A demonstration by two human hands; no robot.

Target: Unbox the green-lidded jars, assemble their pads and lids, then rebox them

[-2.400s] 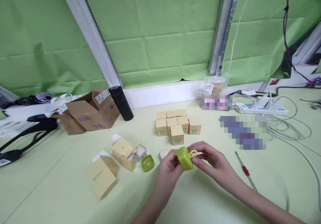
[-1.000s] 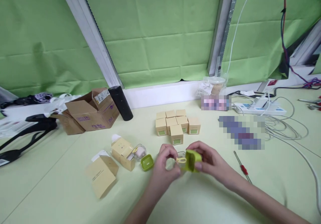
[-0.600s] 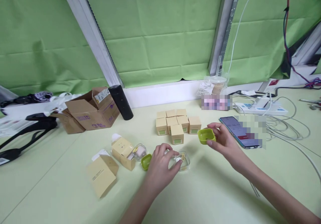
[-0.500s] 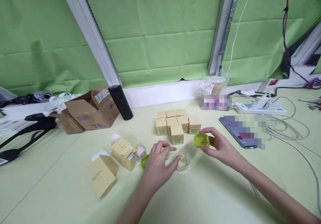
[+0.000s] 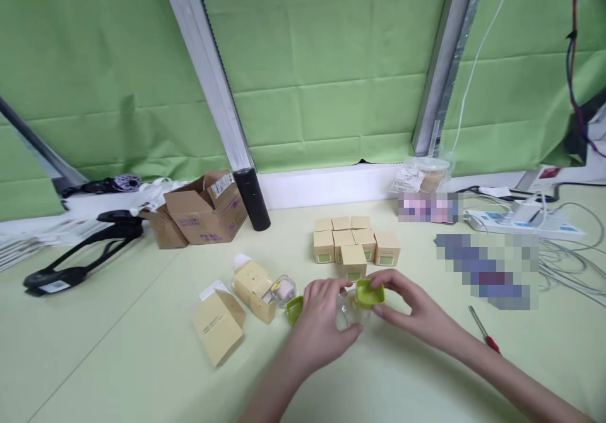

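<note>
My right hand (image 5: pixel 409 303) pinches a small green square cover (image 5: pixel 370 292) between thumb and fingers, its hollow side facing me. Just left of it, my left hand (image 5: pixel 324 319) has its fingers and thumb round a clear plastic case (image 5: pixel 348 309) on the table. The green cover overlaps the case's right side, and I cannot tell whether they touch. A second green square cover (image 5: pixel 294 310) lies partly hidden behind my left hand. Beside it sits another clear case (image 5: pixel 284 289) with a pale pink piece and a yellow loop inside.
Several small tan boxes (image 5: pixel 353 260) stand grouped behind my hands. Opened tan boxes (image 5: pixel 218 331) lie at left. Further back are a cardboard carton (image 5: pixel 203 214) and a black cylinder (image 5: pixel 252 199). A red-and-metal tool (image 5: pixel 483 330), blurred-out phone (image 5: pixel 483 271) and power strip (image 5: pixel 525 224) lie right.
The green cover came off the yellow loop and was carried right. Now it is back left by the clear case, and my left hand has closed round the case. The view has turned left.
</note>
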